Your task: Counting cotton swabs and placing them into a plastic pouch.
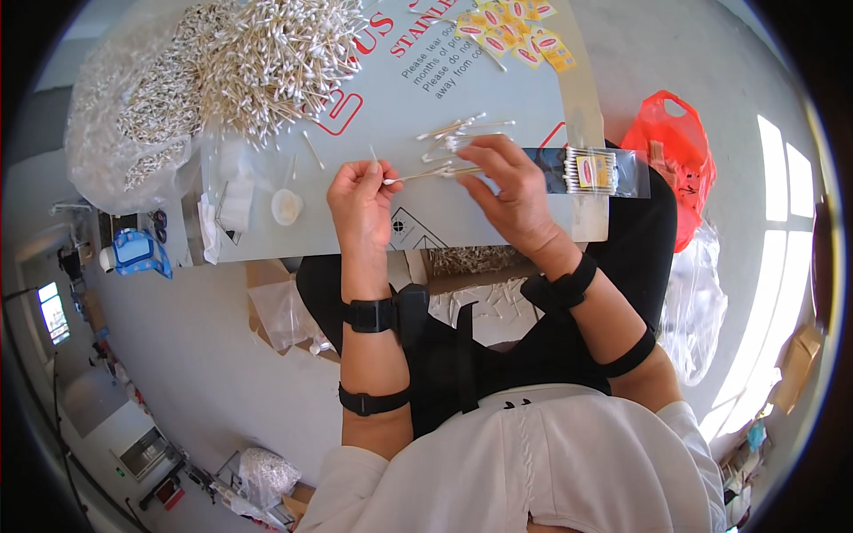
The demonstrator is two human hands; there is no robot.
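Observation:
Between the thumb and fingers of my left hand are cotton swabs, pointing right; another swab stands up beside the fingertips. My right hand is at their far ends, thumb and forefinger apart around the tips; whether it touches them is hard to see. Just beyond lie several loose cotton swabs on the grey printed board. Right of my right hand, a clear plastic bag with a row of swabs and a yellow card lies across the board's edge.
A big heap of cotton swabs spills from a clear bag at the far left. Yellow cards are piled at the back. A small white round container stands at left. A red plastic bag hangs at right.

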